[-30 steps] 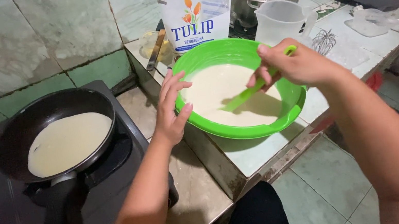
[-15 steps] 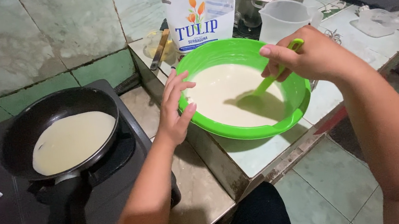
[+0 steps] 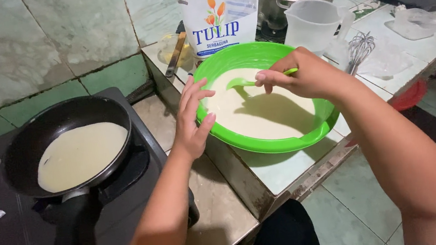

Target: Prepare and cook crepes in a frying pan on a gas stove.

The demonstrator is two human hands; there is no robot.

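Head view: black frying pan (image 3: 70, 143) on stove holds thin batter round. Left hand (image 3: 193, 117) open, steadying green bowl (image 3: 288, 140) rim. Right hand (image 3: 302, 75) grips green ladle (image 3: 249, 81) over batter; step looks like scooping, needs level lift.

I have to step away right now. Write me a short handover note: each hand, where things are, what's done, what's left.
Left hand: steadies the green bowl at its rim.
Right hand: holds a green spoon over the batter.
Black pan sits on the stove, left of the bowl, with a thin round of batter spread in it.
Done: batter mixed, one round poured.
Left: plenty of batter in the bowl; the round in the pan looks pale.
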